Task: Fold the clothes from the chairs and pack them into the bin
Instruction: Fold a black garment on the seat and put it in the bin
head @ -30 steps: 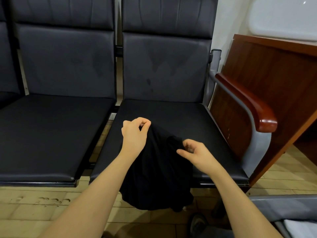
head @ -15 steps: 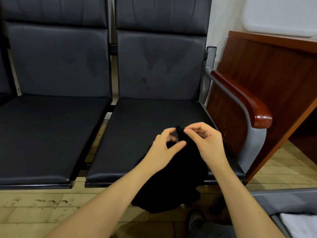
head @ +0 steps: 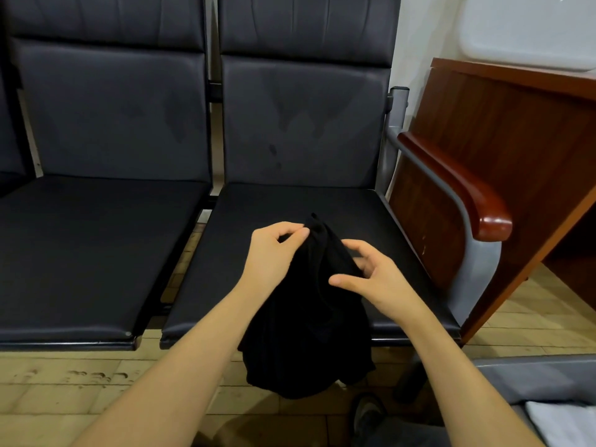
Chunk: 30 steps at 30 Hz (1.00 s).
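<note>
The black garment (head: 306, 317) is held up in a bunch over the front edge of the right-hand chair seat (head: 371, 221), its lower part hanging past that edge toward the floor. Its top corner is pinched between the thumb and fingers of the left hand (head: 274, 253), just above the middle of the seat. The right hand (head: 374, 279) is placed just beside the cloth on its right; the thumb and fingers are spread and loosely bent, and whether any fabric is actually caught by them cannot be told, since the cloth hides the fingertips nearest it. No other clothing is seen on the right-hand chair seat or on the seat to its left. A grey bin (head: 532, 379) with something white (head: 564, 424) inside is visible low to the right of the seat, past the wooden armrest (head: 458, 185).

The step in hand is judged to be the sorting out of the garment before folding: an edge or corner is being sought so that the bunch can be opened. For the next move, a second corner would have to be taken by the right hand and the cloth spread flat on the seat, after which folding could be started.
</note>
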{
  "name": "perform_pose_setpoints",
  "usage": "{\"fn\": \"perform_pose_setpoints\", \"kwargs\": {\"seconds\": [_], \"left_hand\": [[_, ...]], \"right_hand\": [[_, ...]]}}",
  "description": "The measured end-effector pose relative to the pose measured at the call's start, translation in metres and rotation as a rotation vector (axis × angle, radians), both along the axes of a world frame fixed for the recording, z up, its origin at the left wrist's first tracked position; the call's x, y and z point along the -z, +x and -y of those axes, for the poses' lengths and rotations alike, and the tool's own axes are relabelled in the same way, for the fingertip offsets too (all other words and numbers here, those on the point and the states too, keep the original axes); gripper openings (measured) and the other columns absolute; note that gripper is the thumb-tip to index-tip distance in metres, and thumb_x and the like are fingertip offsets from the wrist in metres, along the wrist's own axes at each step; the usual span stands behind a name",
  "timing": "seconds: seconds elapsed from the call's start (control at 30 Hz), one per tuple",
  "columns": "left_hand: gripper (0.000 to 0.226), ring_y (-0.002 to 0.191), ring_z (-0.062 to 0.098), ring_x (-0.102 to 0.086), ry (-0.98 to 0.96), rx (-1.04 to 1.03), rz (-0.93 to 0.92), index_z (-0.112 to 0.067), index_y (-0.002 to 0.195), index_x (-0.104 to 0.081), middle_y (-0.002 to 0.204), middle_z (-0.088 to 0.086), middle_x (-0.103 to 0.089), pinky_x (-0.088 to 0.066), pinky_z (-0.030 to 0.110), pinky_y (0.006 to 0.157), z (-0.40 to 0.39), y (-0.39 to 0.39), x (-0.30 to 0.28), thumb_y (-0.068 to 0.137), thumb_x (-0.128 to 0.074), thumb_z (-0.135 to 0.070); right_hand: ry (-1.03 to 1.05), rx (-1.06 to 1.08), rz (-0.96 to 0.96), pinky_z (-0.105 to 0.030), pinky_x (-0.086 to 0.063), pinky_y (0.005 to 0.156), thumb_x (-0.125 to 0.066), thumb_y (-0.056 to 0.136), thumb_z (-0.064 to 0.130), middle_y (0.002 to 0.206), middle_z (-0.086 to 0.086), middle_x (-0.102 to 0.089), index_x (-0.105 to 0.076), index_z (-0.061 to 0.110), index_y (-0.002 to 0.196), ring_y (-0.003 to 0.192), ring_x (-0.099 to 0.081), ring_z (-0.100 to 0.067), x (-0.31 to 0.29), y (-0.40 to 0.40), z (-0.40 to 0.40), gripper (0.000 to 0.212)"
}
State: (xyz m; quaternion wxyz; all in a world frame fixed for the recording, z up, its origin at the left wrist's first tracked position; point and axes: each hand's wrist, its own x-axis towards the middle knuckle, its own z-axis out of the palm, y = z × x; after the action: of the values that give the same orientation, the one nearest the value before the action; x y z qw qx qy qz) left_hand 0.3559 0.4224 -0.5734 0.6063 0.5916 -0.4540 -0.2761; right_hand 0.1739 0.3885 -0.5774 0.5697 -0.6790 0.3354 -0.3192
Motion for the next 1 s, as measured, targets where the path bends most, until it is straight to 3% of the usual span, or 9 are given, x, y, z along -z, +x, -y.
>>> {"fn": "perform_pose_setpoints", "kwargs": {"seconds": [0.13, 0.23, 0.37, 0.5, 0.6, 0.7, 0.8, 0.9, 1.0], "left_hand": [[0.014, 0.093, -0.001, -0.063, -0.029, -0.094, 0.062, -0.013, 0.099, -0.073, 0.093, -0.012, -0.069, -0.048, 0.019, 0.089, -0.002, 0.013, -0.004, 0.088, -0.065, -0.017], [0.013, 0.093, -0.001, -0.062, -0.047, -0.097, 0.087, -0.014, 0.098, -0.072, 0.094, -0.013, -0.069, -0.046, 0.015, 0.086, -0.006, 0.021, -0.007, 0.089, -0.064, -0.016], [0.011, 0.095, 0.002, -0.062, -0.046, -0.061, 0.151, -0.023, 0.096, -0.071, 0.093, -0.014, -0.068, -0.046, 0.018, 0.087, -0.013, 0.027, -0.006, 0.09, -0.063, -0.018], [0.017, 0.094, -0.002, -0.057, 0.011, 0.068, 0.436, -0.033, 0.104, -0.062, 0.092, -0.017, -0.062, -0.042, 0.011, 0.086, -0.023, 0.037, -0.004, 0.093, -0.057, -0.021], [0.025, 0.102, 0.004, -0.051, 0.111, 0.132, 0.668, -0.023, 0.119, -0.06, 0.1, -0.012, -0.054, -0.04, 0.024, 0.096, -0.03, 0.051, 0.004, 0.097, -0.049, -0.024], [0.028, 0.109, 0.008, -0.045, 0.204, 0.141, 0.685, -0.025, 0.125, -0.054, 0.105, -0.012, -0.046, -0.035, 0.035, 0.104, -0.039, 0.068, 0.009, 0.098, -0.045, -0.025], [0.034, 0.12, 0.013, -0.037, 0.306, 0.172, 0.686, -0.029, 0.128, -0.047, 0.117, -0.008, -0.043, -0.031, 0.036, 0.106, -0.049, 0.078, 0.009, 0.097, -0.043, -0.016], [0.038, 0.121, 0.013, -0.037, 0.341, 0.203, 0.652, -0.026, 0.131, -0.044, 0.122, -0.006, -0.041, -0.031, 0.028, 0.104, -0.054, 0.083, 0.005, 0.098, -0.035, -0.01], [0.035, 0.099, 0.006, -0.05, 0.279, 0.166, 0.676, -0.022, 0.134, -0.047, 0.11, -0.009, -0.045, -0.039, 0.014, 0.087, -0.062, 0.085, 0.001, 0.1, -0.039, -0.014]], "right_hand": [[-0.049, 0.105, 0.105, -0.017, -0.05, 0.069, -0.067, 0.082, -0.004, 0.084, 0.001, -0.074, -0.067, 0.008, 0.097, 0.082, -0.069, -0.009, 0.001, 0.0, 0.0, 0.019], [-0.121, 0.263, 0.14, -0.012, -0.046, 0.061, -0.064, 0.085, 0.0, 0.075, 0.007, -0.072, -0.07, 0.011, 0.089, 0.069, -0.065, 0.0, -0.001, -0.002, 0.003, 0.013], [-0.212, 0.418, 0.101, -0.012, -0.049, 0.069, -0.059, 0.091, 0.012, 0.092, 0.009, -0.073, -0.072, 0.018, 0.1, 0.086, -0.066, 0.0, 0.0, -0.004, 0.006, 0.017], [-0.27, 0.465, 0.107, -0.013, -0.046, 0.061, -0.055, 0.094, 0.011, 0.09, 0.01, -0.072, -0.073, 0.016, 0.101, 0.074, -0.062, -0.001, -0.001, -0.006, 0.007, 0.019], [-0.292, 0.474, 0.1, -0.011, -0.044, 0.064, -0.053, 0.095, 0.009, 0.074, 0.007, -0.065, -0.071, 0.023, 0.096, 0.065, -0.055, 0.0, 0.0, -0.011, 0.007, 0.023], [-0.283, 0.467, 0.081, -0.011, -0.045, 0.067, -0.056, 0.094, 0.011, 0.07, 0.006, -0.064, -0.071, 0.026, 0.093, 0.066, -0.056, -0.003, 0.003, -0.016, 0.007, 0.022], [-0.285, 0.472, 0.072, -0.012, -0.048, 0.066, -0.062, 0.09, 0.013, 0.075, 0.009, -0.068, -0.07, 0.027, 0.088, 0.065, -0.058, 0.0, 0.003, -0.016, 0.003, 0.016], [-0.351, 0.475, -0.05, -0.013, -0.048, 0.066, -0.06, 0.092, 0.012, 0.084, 0.008, -0.068, -0.068, 0.027, 0.094, 0.068, -0.061, 0.001, 0.004, -0.016, 0.002, 0.017], [-0.416, 0.471, -0.244, -0.02, -0.049, 0.075, -0.058, 0.093, 0.016, 0.093, 0.004, -0.066, -0.064, 0.024, 0.112, 0.079, -0.064, -0.011, 0.006, -0.017, 0.003, 0.021]]}}
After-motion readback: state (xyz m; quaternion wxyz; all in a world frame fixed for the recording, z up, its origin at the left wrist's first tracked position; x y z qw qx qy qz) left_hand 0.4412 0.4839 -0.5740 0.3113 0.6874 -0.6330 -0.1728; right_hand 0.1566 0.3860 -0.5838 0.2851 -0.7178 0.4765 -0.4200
